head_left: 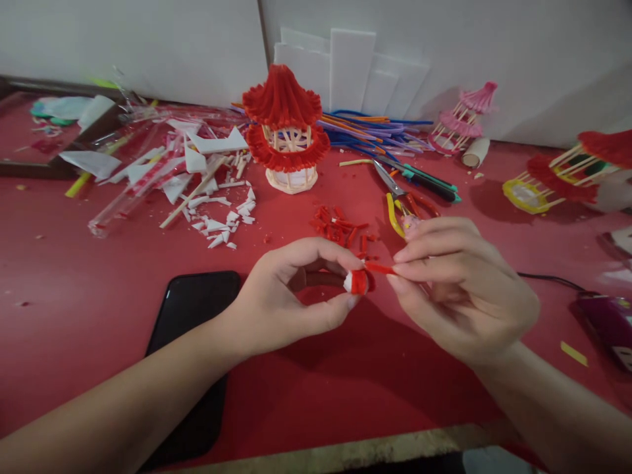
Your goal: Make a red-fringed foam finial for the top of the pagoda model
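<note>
Piece (356,282), part white, part red, is mid-scene, pinched by left hand (276,296), thumb to finger. Right hand (454,283) has fingertips closed on red strip (379,268), its end at the piece. Step judged: wrapping; next move calls for steady alignment. Beyond: clippings (340,225), then tower (284,108); pliers (395,187) right, phone (190,313) near left.

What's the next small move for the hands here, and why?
Perhaps lay the red strip down against the small red-and-white piece: the left hand pinches that piece, the right hand holds the strip's outer end, and its other end reaches the piece's upper edge. Attachment is unclear.
</note>
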Tool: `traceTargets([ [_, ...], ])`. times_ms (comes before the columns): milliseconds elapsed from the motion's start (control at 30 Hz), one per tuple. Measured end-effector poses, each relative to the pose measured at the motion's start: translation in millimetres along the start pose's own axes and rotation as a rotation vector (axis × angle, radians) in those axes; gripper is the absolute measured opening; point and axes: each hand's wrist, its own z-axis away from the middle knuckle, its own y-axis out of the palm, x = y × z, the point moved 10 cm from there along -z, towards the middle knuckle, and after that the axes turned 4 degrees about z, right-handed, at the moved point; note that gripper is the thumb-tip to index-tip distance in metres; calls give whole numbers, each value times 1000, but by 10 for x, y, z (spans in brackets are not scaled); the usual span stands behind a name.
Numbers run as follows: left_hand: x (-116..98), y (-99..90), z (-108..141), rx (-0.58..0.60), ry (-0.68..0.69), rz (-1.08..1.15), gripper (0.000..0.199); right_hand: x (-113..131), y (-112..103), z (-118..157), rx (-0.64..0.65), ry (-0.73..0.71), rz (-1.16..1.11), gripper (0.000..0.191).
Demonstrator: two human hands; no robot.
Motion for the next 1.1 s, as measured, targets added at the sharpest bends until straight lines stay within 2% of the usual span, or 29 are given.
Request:
traceTargets([
  [300,-38,-18,-2,0,42,-14,33,90,28,9,51,-65,135,22],
  [500,-32,-33,7,22,25,-34,36,235,58,-5,103,-191,313,15],
  [633,-23,-33,-7,15,3,55,34,309,62,-12,104,-249,362,16],
  [1100,15,16,-34,54,-14,258,40,270,72,-22,111,-217,212,14],
])
